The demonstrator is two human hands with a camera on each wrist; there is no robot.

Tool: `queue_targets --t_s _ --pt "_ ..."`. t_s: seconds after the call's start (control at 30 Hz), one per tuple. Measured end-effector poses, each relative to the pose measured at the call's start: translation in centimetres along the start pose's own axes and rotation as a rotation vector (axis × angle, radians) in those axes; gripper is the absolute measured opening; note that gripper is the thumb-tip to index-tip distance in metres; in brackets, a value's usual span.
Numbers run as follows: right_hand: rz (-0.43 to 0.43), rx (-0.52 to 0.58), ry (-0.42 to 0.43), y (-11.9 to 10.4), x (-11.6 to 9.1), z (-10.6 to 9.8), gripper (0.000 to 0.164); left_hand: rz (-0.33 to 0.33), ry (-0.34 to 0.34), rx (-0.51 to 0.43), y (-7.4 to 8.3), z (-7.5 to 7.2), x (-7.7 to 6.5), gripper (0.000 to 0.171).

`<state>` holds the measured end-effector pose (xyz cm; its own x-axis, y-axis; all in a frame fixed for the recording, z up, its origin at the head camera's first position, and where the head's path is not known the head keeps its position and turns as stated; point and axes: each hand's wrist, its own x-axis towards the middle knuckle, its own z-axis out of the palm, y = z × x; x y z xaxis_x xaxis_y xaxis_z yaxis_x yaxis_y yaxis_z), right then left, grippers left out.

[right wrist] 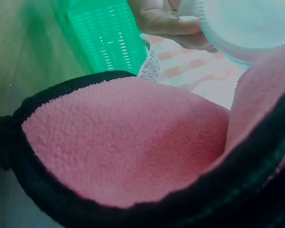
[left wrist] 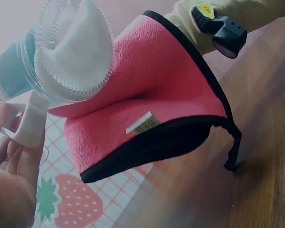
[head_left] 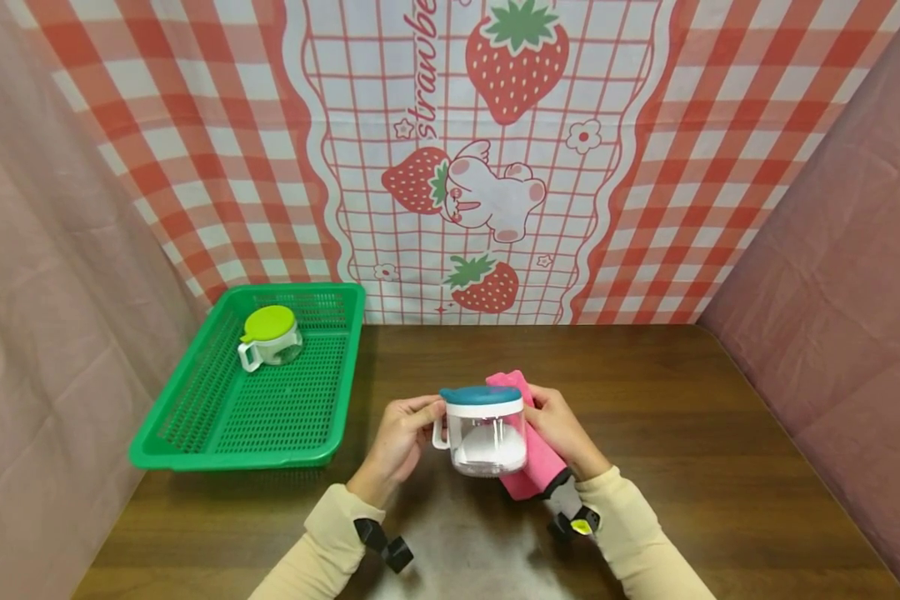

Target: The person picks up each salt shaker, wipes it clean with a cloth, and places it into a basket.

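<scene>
In the head view a clear seasoning jar [head_left: 487, 454] with a blue lid [head_left: 483, 395] and white contents is held up over the table. My left hand [head_left: 396, 437] pinches its white handle [left wrist: 32, 123] between thumb and fingers. My right hand [head_left: 565, 429] grips a pink cloth [head_left: 540, 454] with black edging, folded against the jar's right side. The left wrist view shows the jar's ridged underside [left wrist: 76, 52] beside the cloth and a small white label [left wrist: 143, 122] on the cloth. Cloth fills most of the right wrist view and hides my right fingers there.
A green plastic basket [head_left: 352, 375] stands at the left of the brown wooden table [head_left: 690, 467]. Inside it sits another clear jar [head_left: 281, 348] with a lime-green lid [head_left: 270, 322]. A strawberry-print checked curtain [head_left: 622, 250] hangs along the table's back edge.
</scene>
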<state>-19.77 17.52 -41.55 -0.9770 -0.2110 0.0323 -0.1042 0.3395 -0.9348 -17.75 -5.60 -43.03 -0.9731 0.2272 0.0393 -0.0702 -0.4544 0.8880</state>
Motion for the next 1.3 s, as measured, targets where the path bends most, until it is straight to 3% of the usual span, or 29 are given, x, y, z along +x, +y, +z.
queue_targets --t_s 0.13,0.33,0.57,0.7,0.97,1.3 --pt "-0.005 0.066 -0.029 0.0 0.0 0.3 0.035 0.0 -0.012 0.002 -0.1 0.0 0.0 0.043" --pt "0.094 0.224 -0.043 0.0 -0.1 -0.1 0.041 0.023 0.017 -0.017 0.1 -0.4 0.2 0.044" --pt "0.092 0.227 0.024 0.0 -0.3 -1.2 0.031 0.051 0.076 -0.031 0.6 -1.3 0.5 0.047" --pt "0.076 0.253 0.019 -0.3 -0.6 -1.7 0.023 0.057 0.095 -0.034 0.8 -1.6 0.5 0.047" --pt "0.031 0.165 -0.03 -1.9 -1.6 -1.0 0.034 0.056 0.106 -0.058 0.7 -2.0 0.5 0.045" --pt "0.038 0.191 -0.011 -1.7 -1.8 -0.4 0.032 0.034 0.091 -0.052 0.5 -2.1 0.4 0.047"
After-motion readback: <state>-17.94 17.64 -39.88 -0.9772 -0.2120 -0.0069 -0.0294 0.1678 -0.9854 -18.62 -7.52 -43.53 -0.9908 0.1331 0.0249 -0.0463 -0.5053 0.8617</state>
